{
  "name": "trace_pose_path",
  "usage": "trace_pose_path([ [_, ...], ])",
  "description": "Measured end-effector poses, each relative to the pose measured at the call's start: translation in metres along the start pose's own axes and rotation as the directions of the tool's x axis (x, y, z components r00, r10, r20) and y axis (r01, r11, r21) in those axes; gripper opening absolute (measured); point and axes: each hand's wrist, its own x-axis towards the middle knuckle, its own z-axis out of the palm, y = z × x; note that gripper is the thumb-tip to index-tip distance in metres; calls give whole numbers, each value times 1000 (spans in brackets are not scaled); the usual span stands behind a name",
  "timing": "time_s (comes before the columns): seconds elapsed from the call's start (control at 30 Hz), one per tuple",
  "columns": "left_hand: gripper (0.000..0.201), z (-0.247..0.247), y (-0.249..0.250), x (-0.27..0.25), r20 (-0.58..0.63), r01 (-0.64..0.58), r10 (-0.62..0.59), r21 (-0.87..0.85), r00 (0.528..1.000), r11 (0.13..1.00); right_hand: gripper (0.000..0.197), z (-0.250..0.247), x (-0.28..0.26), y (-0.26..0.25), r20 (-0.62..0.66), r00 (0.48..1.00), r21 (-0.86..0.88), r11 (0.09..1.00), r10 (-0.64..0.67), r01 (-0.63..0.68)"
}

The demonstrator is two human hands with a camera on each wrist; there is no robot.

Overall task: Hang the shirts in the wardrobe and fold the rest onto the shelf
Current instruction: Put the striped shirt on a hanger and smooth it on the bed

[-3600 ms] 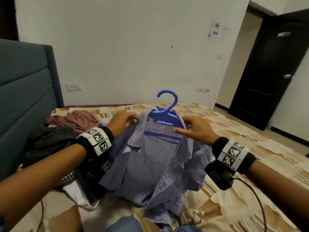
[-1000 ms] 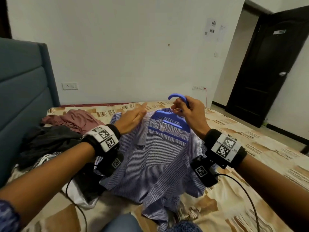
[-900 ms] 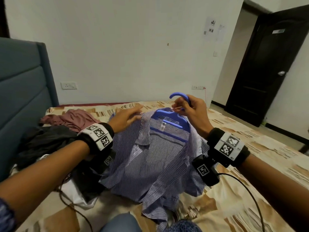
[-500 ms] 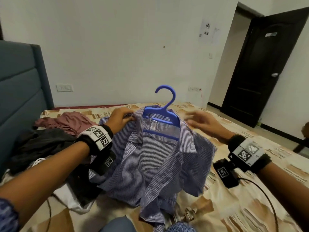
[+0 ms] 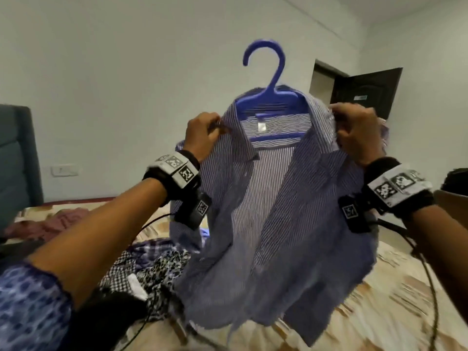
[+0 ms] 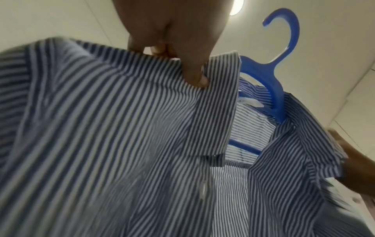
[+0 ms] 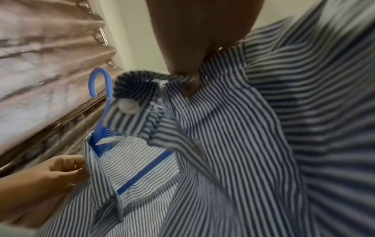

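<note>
A blue-and-white striped shirt (image 5: pixel 273 211) hangs in the air in front of me on a blue plastic hanger (image 5: pixel 268 79), front open, hook pointing up. My left hand (image 5: pixel 202 133) pinches the shirt at its left shoulder beside the collar; the left wrist view shows the thumb (image 6: pixel 194 75) pressed on the striped cloth (image 6: pixel 121 128). My right hand (image 5: pixel 354 133) grips the right shoulder of the shirt; its thumb (image 7: pixel 190 86) digs into the fabric (image 7: pixel 263 144) near the collar. The hanger (image 6: pixel 284 52) (image 7: pixel 103 99) sits inside the collar.
Below lies a bed with a beige patterned sheet (image 5: pixel 392 312). On it are a checked and patterned clothes pile (image 5: pixel 152 264), a pink garment (image 5: pixel 58 221) and dark clothing at the left. A grey headboard (image 5: pixel 15 160) stands left; a dark door (image 5: pixel 364 95) is behind right.
The shirt on its hanger has been lifted off the bed into the air. My right hand moved from beside the shirt to grip its right shoulder; the left kept its hold.
</note>
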Motion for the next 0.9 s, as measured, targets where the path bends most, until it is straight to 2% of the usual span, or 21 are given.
trace_pose_path([
  [0.03,20,0,-4,-13,51,10,-9,-21,999,1000,39,-1,-9,5,47,999,3,1000,11,-11],
  [0.1,28,-3,-17,-45,195,53,-47,-27,980,998,39,6,-39,10,234,970,74,994,60,-80],
  [0.17,32,-12,-32,-80,361,126,-127,27,924,992,31,21,-79,10,477,875,161,970,85,-182],
  [0.2,26,-18,-37,-99,432,163,-171,56,885,985,25,29,-102,4,560,824,177,960,82,-216],
  [0.27,15,-26,-48,-125,512,202,-219,90,831,975,21,42,-138,-8,625,778,180,960,59,-217],
  [0.33,15,-30,-58,-145,529,232,-259,117,808,966,35,57,-165,-20,652,756,178,957,61,-231],
  [0.4,14,-25,-72,-163,487,268,-315,166,815,949,47,77,-188,-24,705,702,162,941,99,-296],
  [0.47,20,-9,-86,-185,405,325,-422,289,811,901,51,100,-212,-24,756,628,83,924,185,-373],
  [0.53,31,16,-99,-214,341,363,-534,452,773,815,46,123,-239,-21,800,544,-9,912,253,-411],
  [0.57,34,30,-104,-230,348,381,-596,519,724,765,43,136,-254,-17,823,499,-40,906,270,-422],
  [0.6,36,43,-109,-245,387,403,-668,571,636,715,43,147,-268,-13,853,445,-61,897,274,-437],
  [0.67,45,71,-118,-277,511,428,-776,647,370,630,53,169,-298,-1,908,329,-77,875,259,-478],
  [0.7,50,85,-120,-292,548,418,-796,680,256,602,54,180,-312,5,925,275,-99,868,260,-487],
  [0.73,54,98,-123,-306,566,404,-806,706,173,582,45,189,-325,10,938,219,-132,859,270,-495],
  [0.8,54,126,-126,-331,593,400,-802,720,69,567,27,210,-353,23,950,125,-175,821,285,-544],
  [0.83,52,140,-129,-343,604,409,-796,718,34,563,26,219,-364,27,953,86,-192,799,290,-569],
  [0.9,47,166,-132,-363,601,422,-799,723,4,546,36,239,-390,38,955,55,-209,795,291,-570],
])
